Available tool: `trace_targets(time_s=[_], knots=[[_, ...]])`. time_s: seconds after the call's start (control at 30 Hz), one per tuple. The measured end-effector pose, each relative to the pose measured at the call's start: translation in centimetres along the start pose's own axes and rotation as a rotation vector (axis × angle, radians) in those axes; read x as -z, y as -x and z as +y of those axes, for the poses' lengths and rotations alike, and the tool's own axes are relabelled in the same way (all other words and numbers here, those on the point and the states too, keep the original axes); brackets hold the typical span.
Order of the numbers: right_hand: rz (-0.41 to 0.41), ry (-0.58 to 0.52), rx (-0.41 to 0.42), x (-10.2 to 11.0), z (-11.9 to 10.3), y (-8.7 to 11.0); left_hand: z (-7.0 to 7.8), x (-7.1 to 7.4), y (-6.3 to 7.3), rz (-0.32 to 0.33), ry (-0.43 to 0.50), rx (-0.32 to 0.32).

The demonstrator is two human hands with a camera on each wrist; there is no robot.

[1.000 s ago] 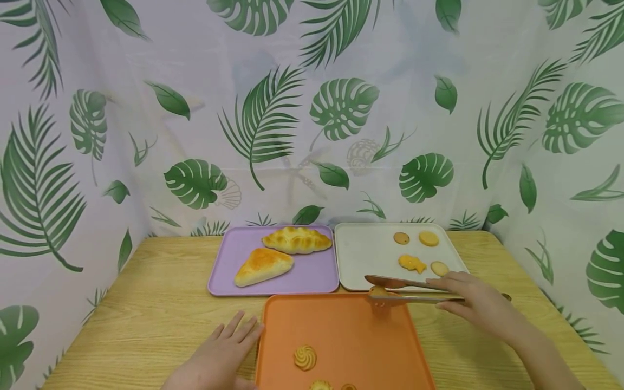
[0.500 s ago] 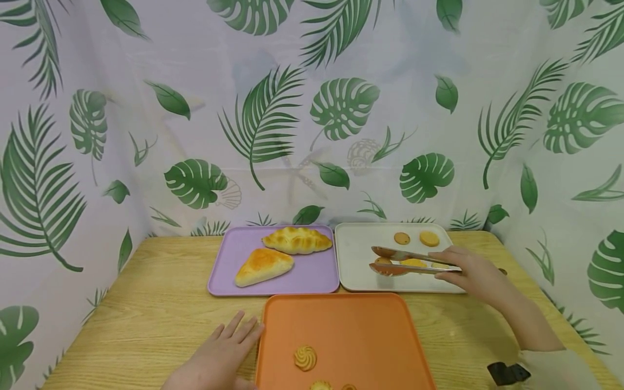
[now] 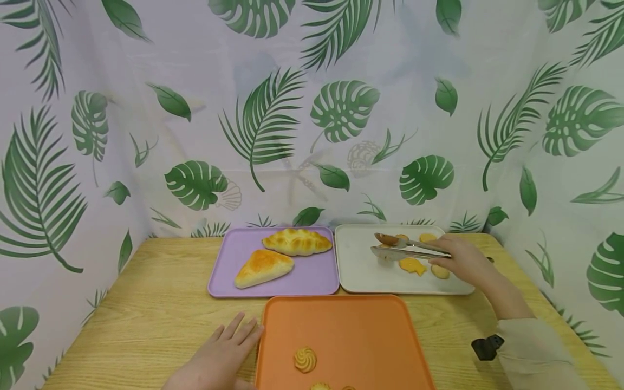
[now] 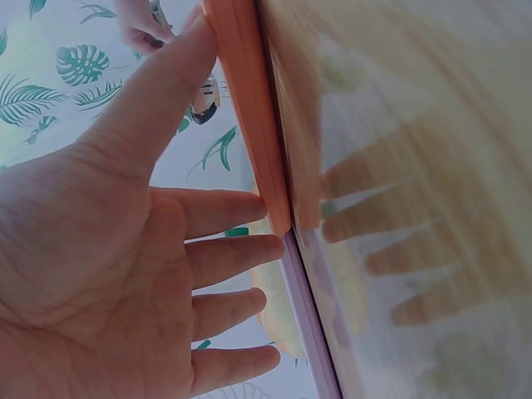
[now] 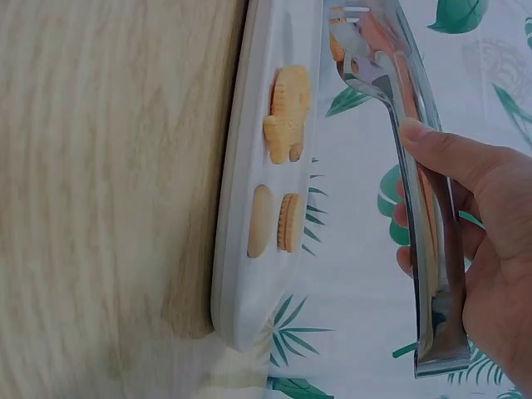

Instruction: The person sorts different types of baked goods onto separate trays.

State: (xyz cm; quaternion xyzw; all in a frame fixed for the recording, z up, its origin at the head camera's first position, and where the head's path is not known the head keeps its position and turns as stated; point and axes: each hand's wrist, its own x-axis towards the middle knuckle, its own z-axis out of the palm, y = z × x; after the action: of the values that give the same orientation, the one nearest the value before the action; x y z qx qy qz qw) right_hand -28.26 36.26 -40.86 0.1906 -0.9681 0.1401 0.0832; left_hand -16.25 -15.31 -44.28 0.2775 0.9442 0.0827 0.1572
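Observation:
My right hand (image 3: 465, 261) grips a pair of metal tongs (image 3: 388, 239) over the white tray (image 3: 356, 273). Between the tong tips a brown biscuit (image 5: 337, 40) shows, partly hidden by the metal. Below the tongs lie a fish-shaped biscuit (image 3: 412, 265) and a round pale one (image 3: 440, 271). Farther back, a thick round biscuit (image 3: 428, 237) and a small one (image 3: 402, 236) are partly covered by the hand and tongs. With fingers straight, my left hand (image 3: 214, 352) touches the left edge of the orange tray (image 3: 361, 336), which holds a swirled cookie (image 3: 305, 359).
Left of the white tray stands a purple tray (image 3: 224, 273) with a triangular bread (image 3: 263, 268) and a braided bread (image 3: 296, 241). More cookies (image 3: 320, 386) show at the bottom of the head view. A leaf-patterned cloth (image 3: 292, 206) hangs behind the wooden table (image 3: 146, 303).
My right hand has moved the tongs and biscuit away from the orange tray's far edge, back over the white tray and toward its rear. The left hand has stayed in place.

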Motion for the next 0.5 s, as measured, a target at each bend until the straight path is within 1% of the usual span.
trace_targets(time_s=[0.27,0.5], knots=[[-0.019,-0.044,-0.086,-1.5,0.8,-1.8,-0.3,-0.3,0.0,0.022,-0.007,-0.006],[-0.019,-0.035,-0.106,-2.4,1.2,-3.4,-0.3,-0.3,0.0,0.009,0.001,-0.007]])
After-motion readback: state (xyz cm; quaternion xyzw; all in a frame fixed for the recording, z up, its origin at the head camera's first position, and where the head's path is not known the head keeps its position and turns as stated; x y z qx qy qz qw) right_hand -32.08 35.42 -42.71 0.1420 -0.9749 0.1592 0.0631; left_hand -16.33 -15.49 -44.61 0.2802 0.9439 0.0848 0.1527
